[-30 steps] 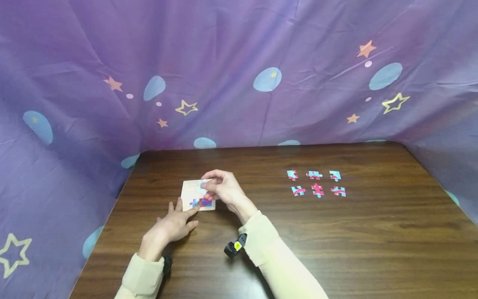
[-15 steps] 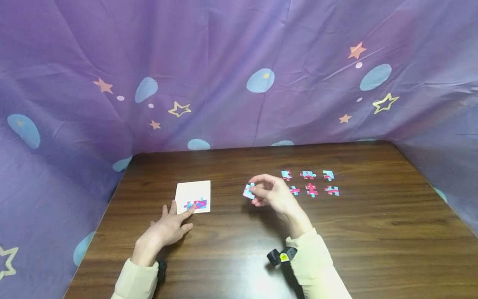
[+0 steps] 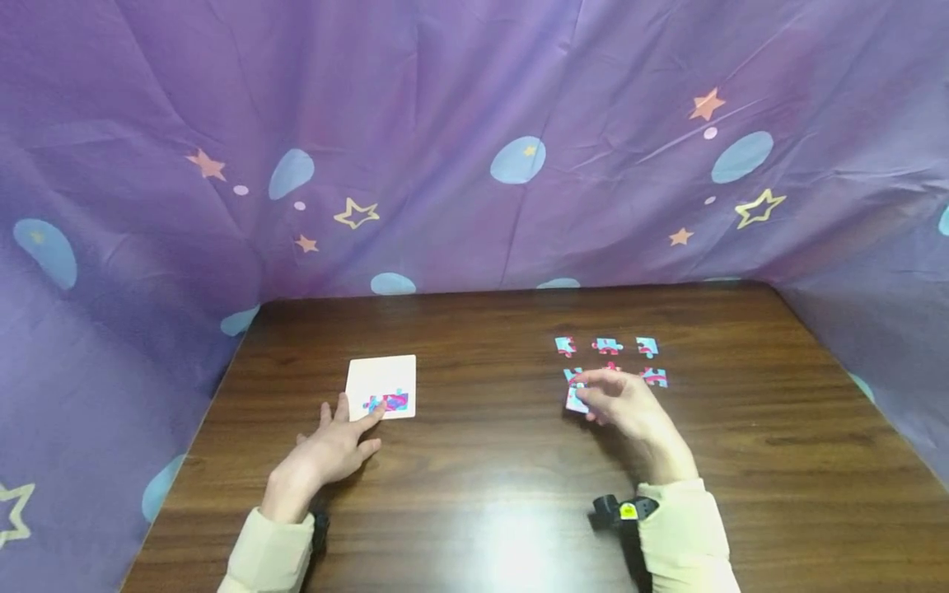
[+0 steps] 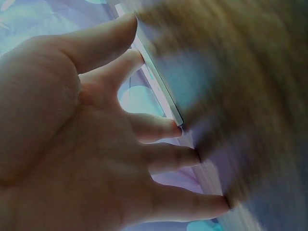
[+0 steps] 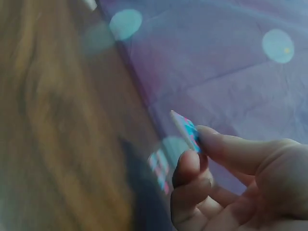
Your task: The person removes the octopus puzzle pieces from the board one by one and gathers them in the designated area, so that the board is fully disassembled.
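Note:
My right hand (image 3: 630, 408) pinches a blue and pink puzzle piece (image 5: 188, 132) between thumb and fingers, above the near side of the loose pieces at the right. Part of that piece is covered by the fingers. At the left, my left hand (image 3: 329, 445) lies with fingers spread at the near edge of a square white board (image 3: 371, 373). Its index fingertip touches the joined blue, pink and purple pieces (image 3: 399, 401) in the board's lower right part. In the left wrist view the fingertips (image 4: 190, 156) meet the brown tabletop, some at the board's edge.
Several loose blue and pink puzzle pieces lie in two rows on the wooden table (image 3: 474, 461), such as a top-row piece (image 3: 608, 345) and a right-end piece (image 3: 656, 376). My right hand partly hides the lower row. A purple curtain (image 3: 445, 99) with stars hangs behind the table.
My right hand has moved right from over the white board to the loose pieces, carrying the puzzle piece. My left hand has stayed at the board.

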`<state>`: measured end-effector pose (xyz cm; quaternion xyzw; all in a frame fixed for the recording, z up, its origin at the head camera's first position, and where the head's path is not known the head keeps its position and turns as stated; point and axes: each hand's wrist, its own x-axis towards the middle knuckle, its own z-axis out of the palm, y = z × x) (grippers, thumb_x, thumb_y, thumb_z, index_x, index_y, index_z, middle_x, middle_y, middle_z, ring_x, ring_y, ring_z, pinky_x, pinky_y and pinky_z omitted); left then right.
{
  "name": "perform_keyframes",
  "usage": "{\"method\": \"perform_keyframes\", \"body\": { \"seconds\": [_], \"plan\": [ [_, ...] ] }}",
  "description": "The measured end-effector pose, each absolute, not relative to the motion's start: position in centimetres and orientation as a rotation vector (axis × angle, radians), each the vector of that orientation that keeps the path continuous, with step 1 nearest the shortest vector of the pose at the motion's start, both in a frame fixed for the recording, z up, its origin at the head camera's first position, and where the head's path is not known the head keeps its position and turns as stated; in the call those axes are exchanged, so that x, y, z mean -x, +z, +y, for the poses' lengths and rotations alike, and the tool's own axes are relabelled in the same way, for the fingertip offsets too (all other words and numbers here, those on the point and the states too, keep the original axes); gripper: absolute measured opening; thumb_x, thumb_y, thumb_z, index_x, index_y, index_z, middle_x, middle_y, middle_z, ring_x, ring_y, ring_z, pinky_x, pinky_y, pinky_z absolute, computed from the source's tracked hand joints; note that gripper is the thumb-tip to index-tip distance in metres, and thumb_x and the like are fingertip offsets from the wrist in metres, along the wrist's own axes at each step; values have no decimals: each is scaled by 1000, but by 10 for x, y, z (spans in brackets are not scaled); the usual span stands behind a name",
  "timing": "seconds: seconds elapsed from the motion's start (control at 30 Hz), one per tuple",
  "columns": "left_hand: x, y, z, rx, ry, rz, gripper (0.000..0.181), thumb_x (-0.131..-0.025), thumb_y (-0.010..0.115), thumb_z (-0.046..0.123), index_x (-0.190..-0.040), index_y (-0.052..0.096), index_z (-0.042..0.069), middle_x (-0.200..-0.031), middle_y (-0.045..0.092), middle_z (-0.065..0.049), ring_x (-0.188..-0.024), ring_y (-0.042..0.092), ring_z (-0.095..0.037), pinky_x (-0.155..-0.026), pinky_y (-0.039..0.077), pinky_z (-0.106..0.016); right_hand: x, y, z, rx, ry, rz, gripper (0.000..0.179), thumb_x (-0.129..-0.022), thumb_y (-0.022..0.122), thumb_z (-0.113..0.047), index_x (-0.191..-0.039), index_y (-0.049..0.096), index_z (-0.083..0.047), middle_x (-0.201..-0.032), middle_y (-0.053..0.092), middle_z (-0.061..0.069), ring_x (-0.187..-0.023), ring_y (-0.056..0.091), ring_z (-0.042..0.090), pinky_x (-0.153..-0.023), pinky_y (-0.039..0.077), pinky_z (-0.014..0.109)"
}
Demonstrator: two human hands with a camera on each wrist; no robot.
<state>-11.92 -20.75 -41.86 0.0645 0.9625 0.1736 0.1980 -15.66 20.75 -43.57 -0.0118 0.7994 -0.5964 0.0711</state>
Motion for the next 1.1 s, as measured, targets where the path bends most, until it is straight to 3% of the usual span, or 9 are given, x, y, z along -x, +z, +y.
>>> {"method": "perform_keyframes", "body": {
  "seconds": [0.23, 0.47, 0.63, 0.83, 1.1],
  "plan": [
    [121, -419, -207, -199, 474, 2700, 54, -102, 52, 29, -152, 36, 21, -151, 4, -42, -135, 5, -63, -88, 17, -86, 159, -446, 217, 19, -1684, 2433, 27, -90, 67, -4, -115, 66, 8, -63, 58, 7, -49, 49, 10, -42, 39, 22],
    [121, -416, -205, -186, 493, 2691, 54, -101, 52, 30, -152, 37, 21, -151, 3, -41, -136, 4, -63, -89, 16, -86, 163, -448, 219, -1, -1638, 2451, 29, -86, 69, 0, -111, 59, 13, -68, 64, 6, -50, 52, 11, -42, 42, 22],
    [118, -414, -208, -169, 526, 2665, 56, -102, 52, 32, -153, 34, 23, -152, 1, -40, -136, 2, -61, -89, 13, -86, 163, -448, 215, -37, -1595, 2491, 21, -84, 72, -1, -96, 56, 7, -66, 62, 6, -48, 52, 11, -41, 42, 23],
    [117, -415, -209, -175, 546, 2672, 57, -101, 53, 32, -154, 32, 23, -152, 1, -40, -136, 1, -62, -89, 13, -87, 164, -445, 210, -72, -1487, 2610, 24, -82, 75, -4, -85, 52, 0, -59, 57, 4, -45, 52, 13, -40, 44, 27],
    [119, -417, -207, -200, 534, 2680, 59, -101, 54, 32, -154, 32, 24, -151, 2, -41, -135, 3, -63, -87, 13, -87, 157, -440, 211, -50, -1411, 2704, 22, -93, 67, -19, -85, 54, -3, -57, 56, 5, -46, 54, 16, -45, 47, 30]
  ]
}}
